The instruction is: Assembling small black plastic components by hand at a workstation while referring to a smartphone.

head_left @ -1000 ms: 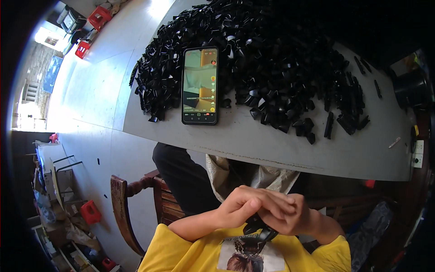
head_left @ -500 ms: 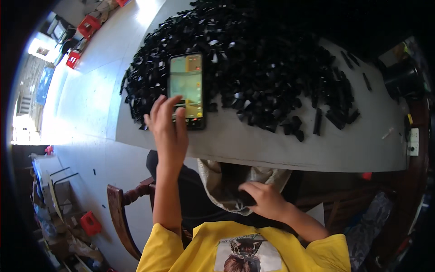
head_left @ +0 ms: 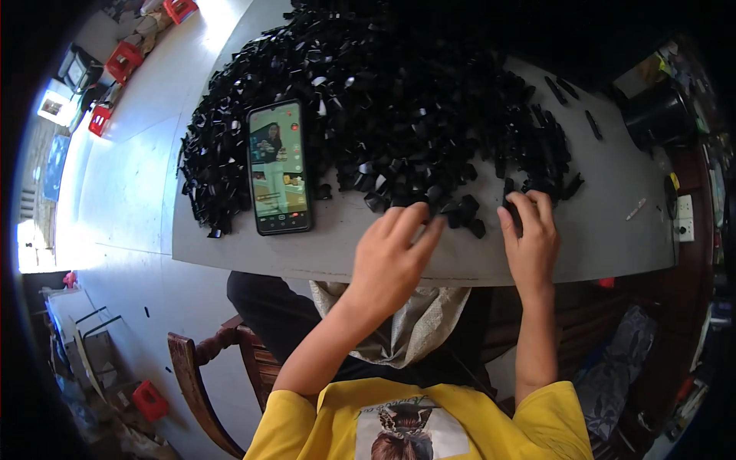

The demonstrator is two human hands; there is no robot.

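A large pile of small black plastic pieces [head_left: 368, 100] covers much of the grey tabletop [head_left: 345, 257]. At its near edge is my left hand [head_left: 391, 257], fingers loosely apart and tips close to the loose pieces; nothing shows held in it. Farther right, my right hand [head_left: 533, 241] pinches a longer black strip [head_left: 509, 188] between thumb and fingers. A phone [head_left: 279, 169] with a lit video screen leans face-up on the pile's left part, touched by neither hand. An open woven sack [head_left: 422, 322] hangs at my lap below the table edge.
Several longer black strips [head_left: 594, 125] lie at the right, near a black bucket [head_left: 655, 119]. A white socket strip [head_left: 684, 218] is at the table's right side. A wooden chair [head_left: 184, 368] stands at my left; red stools [head_left: 123, 61] stand on the floor.
My left hand has left the phone screen and moved right to the pile's edge. My right hand has risen from the sack onto the table. The phone's picture is different.
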